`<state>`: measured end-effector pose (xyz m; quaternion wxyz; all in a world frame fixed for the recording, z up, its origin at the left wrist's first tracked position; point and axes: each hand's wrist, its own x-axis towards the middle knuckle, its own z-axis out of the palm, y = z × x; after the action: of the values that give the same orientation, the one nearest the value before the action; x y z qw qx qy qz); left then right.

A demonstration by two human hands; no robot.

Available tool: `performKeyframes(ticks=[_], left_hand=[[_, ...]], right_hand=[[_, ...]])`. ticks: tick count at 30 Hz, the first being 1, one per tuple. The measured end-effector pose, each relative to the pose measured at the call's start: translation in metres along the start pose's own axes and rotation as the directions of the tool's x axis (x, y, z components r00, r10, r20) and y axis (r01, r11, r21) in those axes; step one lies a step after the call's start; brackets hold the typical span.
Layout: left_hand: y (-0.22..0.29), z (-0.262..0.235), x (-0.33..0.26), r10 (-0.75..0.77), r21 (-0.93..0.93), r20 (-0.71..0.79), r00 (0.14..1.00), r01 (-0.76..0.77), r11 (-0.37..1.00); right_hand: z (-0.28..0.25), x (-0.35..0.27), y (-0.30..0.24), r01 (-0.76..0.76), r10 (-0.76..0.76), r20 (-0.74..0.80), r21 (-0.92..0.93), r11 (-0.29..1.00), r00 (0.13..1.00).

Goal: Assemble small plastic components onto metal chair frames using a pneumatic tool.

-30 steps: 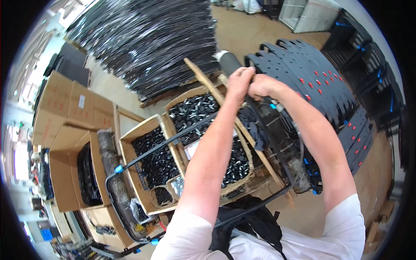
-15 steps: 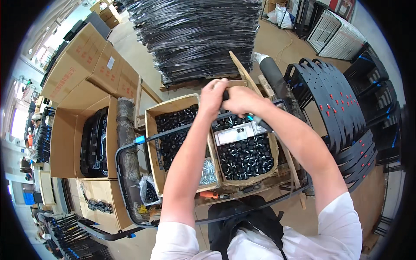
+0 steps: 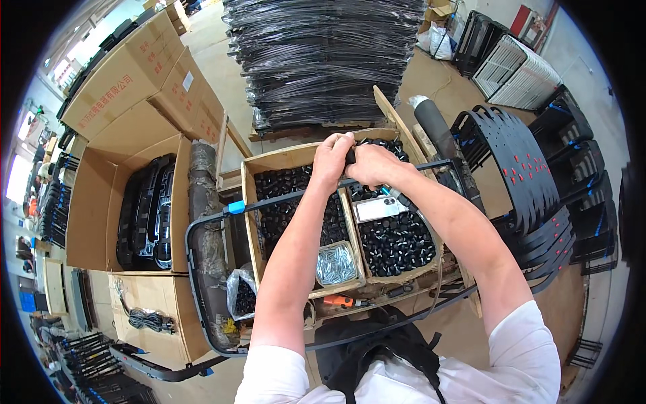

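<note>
My left hand (image 3: 333,160) and my right hand (image 3: 378,163) are closed close together over the far side of the wooden crates. A dark piece (image 3: 350,156) shows between them, mostly hidden by the fingers. Just under my right hand, a grey-and-teal part (image 3: 391,192) shows, its kind unclear. Below both hands runs the far bar of a black tubular frame (image 3: 193,269), a bent loop with blue tape (image 3: 236,207) on it. A silver smartphone (image 3: 377,209) lies on black knobs with metal studs (image 3: 397,249) in the right crate.
The left crate (image 3: 250,232) holds more black knobs and a box of silver screws (image 3: 335,264). An orange-and-black tool (image 3: 343,301) lies in front. An open carton (image 3: 94,222) stands left, a wrapped stack (image 3: 330,67) behind, curved black panels (image 3: 521,168) right.
My view has shifted, so the crates and frame sit further right. Both hands stay closed together and are slightly nearer, now over the crates' far part.
</note>
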<state>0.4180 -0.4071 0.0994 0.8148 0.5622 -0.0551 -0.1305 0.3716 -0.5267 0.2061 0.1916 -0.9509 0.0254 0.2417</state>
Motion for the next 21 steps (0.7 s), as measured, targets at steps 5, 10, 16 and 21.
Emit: performKeyframes(ticks=[5, 10, 16, 21], left_hand=[[0.000, -0.004, 0.002, 0.013, 0.035, -0.005, 1.000, -0.013, 0.999], [-0.001, -0.004, 0.002, -0.002, 0.026, 0.023, 1.000, 0.002, 1.000], [-0.003, -0.001, -0.001, -0.027, 0.059, 0.030, 0.999, 0.025, 0.998], [-0.007, -0.009, 0.000, -0.016, 0.033, 0.030, 0.999, 0.015, 0.999]], right_hand=[[0.002, 0.003, -0.003, -0.045, 0.045, 0.016, -0.003, 0.999, 0.999], [0.003, 0.003, -0.001, -0.042, 0.043, 0.049, -0.026, 0.999, 0.998], [0.012, 0.010, 0.009, -0.039, 0.039, 0.013, -0.012, 0.999, 0.999], [0.016, 0.017, 0.009, -0.020, 0.020, 0.017, -0.006, 1.000, 1.000]])
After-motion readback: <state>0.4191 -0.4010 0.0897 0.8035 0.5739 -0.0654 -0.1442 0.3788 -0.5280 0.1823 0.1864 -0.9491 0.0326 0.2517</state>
